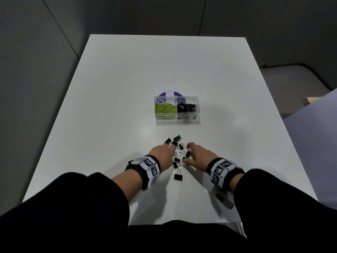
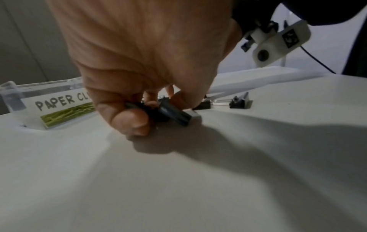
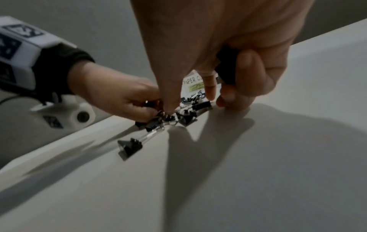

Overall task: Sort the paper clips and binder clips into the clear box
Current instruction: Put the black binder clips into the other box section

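Observation:
A clear two-part box [image 1: 177,121] stands mid-table, labelled for each kind. Green paper clips [image 1: 165,108] fill its left part and black binder clips [image 1: 187,108] its right. Several loose black binder clips [image 1: 179,154] lie in a pile between my hands. My left hand [image 1: 170,146] reaches into the pile's left side; in the left wrist view its curled fingers [image 2: 129,119] pinch black binder clips [image 2: 174,115] against the table. My right hand [image 1: 187,152] is at the pile's right side. Its curled fingers [image 3: 244,73] hold a black binder clip [image 3: 226,69] while the thumb touches the pile [image 3: 184,116].
One binder clip [image 1: 178,177] lies apart, nearest me. A purple round disc [image 1: 168,93] shows behind the box. The white table [image 1: 127,79] has bare surface all round the box. A second pale surface [image 1: 313,128] adjoins on the right.

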Tool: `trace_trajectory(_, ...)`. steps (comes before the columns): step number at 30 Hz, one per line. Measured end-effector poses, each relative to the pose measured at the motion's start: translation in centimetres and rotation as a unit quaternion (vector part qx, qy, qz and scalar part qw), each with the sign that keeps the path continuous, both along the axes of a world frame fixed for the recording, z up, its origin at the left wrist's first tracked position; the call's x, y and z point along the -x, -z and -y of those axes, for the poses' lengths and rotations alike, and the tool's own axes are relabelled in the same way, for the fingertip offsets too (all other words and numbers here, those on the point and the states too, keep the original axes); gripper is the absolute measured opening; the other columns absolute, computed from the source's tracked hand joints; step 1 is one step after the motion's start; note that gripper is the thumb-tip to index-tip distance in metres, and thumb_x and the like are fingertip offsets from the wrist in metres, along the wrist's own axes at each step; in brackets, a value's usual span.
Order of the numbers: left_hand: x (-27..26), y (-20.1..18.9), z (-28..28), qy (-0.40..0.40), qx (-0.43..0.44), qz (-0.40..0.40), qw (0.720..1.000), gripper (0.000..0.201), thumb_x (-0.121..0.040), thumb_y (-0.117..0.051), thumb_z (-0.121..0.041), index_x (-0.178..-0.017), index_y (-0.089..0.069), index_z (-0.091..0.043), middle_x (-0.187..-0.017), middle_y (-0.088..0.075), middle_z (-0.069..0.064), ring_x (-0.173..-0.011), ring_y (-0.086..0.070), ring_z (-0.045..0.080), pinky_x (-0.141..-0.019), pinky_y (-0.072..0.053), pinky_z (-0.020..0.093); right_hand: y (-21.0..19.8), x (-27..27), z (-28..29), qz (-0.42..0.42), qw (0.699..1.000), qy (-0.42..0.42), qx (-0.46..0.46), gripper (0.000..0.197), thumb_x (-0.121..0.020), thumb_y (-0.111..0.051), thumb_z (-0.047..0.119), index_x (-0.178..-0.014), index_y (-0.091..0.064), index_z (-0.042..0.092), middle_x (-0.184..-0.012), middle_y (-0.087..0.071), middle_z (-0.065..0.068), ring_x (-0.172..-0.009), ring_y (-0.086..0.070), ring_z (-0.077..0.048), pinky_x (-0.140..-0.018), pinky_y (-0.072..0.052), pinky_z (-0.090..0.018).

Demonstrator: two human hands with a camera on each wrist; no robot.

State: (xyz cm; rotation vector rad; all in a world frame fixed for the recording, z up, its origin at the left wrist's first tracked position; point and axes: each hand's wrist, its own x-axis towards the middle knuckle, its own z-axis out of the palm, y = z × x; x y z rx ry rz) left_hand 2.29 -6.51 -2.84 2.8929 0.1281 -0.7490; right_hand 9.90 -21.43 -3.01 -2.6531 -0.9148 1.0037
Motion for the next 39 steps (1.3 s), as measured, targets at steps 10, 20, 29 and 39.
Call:
trace_trajectory(10, -0.1, -0.2, -1.7, -0.059, 0.082, -0.031, 0.994, 0.029, -0.092, -0.041, -0.013, -0.12, -0.045, -0.006, -0.12, -0.051, 0.018, -0.102, -0.058, 0.035, -0.086, -0.047, 0.04, -0.1, -0.1, -1.2, 0.082, 0.993, -0.078, 0.03, 0.03, -0.087, -0.047, 0.024, -0.11, -0.039, 0.008, -0.104, -0.06, -0.014, -0.09, -0.06, -0.033, -0.069, -0.043, -0.036)
trace_trajectory(20, -1.9, -2.2, -4.5, -0.073, 0.154, 0.046, 0.984, 0.027, -0.094, -0.047, -0.016, -0.118, -0.054, -0.008, -0.116, -0.058, 0.013, -0.101, -0.058, 0.028, -0.085, -0.045, 0.032, -2.6, -3.8, -1.5, 0.057, 0.995, -0.027, -0.075, 0.016, -0.093, -0.046, 0.019, -0.096, -0.055, 0.006, -0.098, -0.064, -0.013, -0.078, -0.054, -0.021, -0.063, -0.04, -0.022)
trace_trajectory(29, -8.6, -5.9, -7.4, -0.058, 0.119, 0.179, 0.975, 0.021, -0.094, -0.047, -0.022, -0.109, -0.059, -0.012, -0.109, -0.062, 0.006, -0.098, -0.058, 0.025, -0.072, -0.04, 0.03, -5.6, -11.7, -5.8, 0.138, 0.974, 0.054, -0.173, 0.018, -0.094, -0.046, 0.016, -0.103, -0.058, 0.006, -0.101, -0.059, -0.014, -0.088, -0.058, -0.03, -0.079, -0.045, -0.037)
trace_trajectory(39, -16.0, -5.4, -6.1, -0.06, 0.12, 0.195, 0.972, 0.025, -0.094, -0.048, -0.027, -0.116, -0.059, -0.02, -0.119, -0.06, -0.001, -0.111, -0.054, 0.019, -0.08, -0.039, 0.028, -4.9, -13.3, -5.7, 0.132, 0.973, 0.097, -0.163, 0.026, -0.092, -0.045, 0.014, -0.115, -0.057, 0.012, -0.116, -0.061, -0.009, -0.101, -0.059, -0.028, -0.086, -0.046, -0.037)
